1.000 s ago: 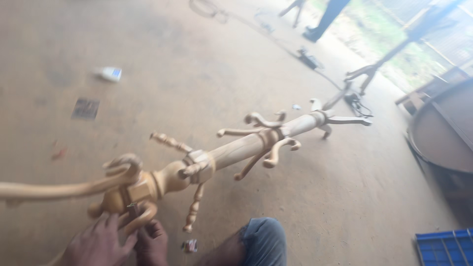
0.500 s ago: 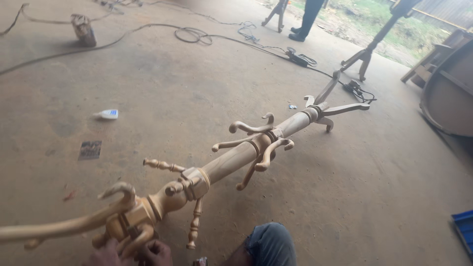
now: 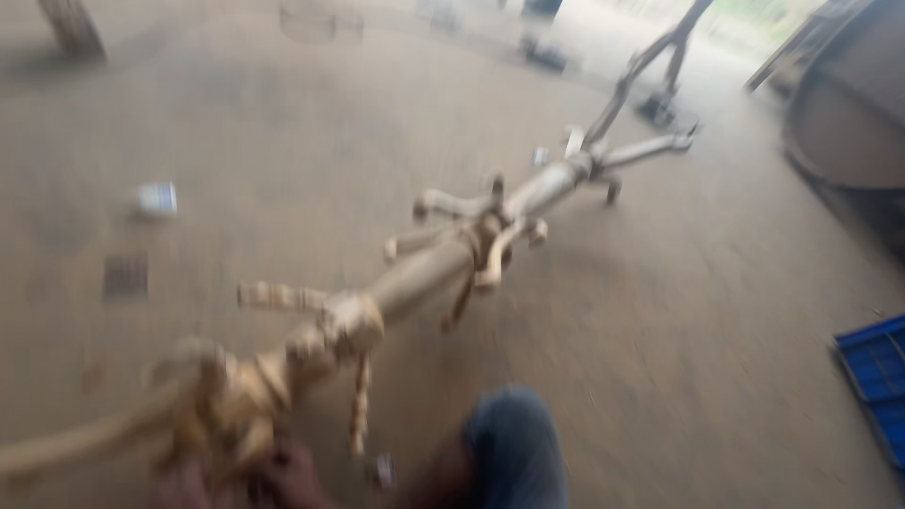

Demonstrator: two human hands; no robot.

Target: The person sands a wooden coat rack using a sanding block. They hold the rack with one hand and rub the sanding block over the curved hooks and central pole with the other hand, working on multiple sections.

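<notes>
Hands: left hand (image 3: 184, 485) and right hand (image 3: 297, 476) at the near joint of wooden coat stand (image 3: 424, 269) | grip: too blurred to tell | stand lies on concrete floor (image 3: 283, 123), knee (image 3: 514, 443) beside.

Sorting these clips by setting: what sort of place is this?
Probably a woodworking workshop: a long unfinished turned wooden stand with curved hooks lies on a bare concrete floor, with a blue plastic crate at the right edge.
</notes>
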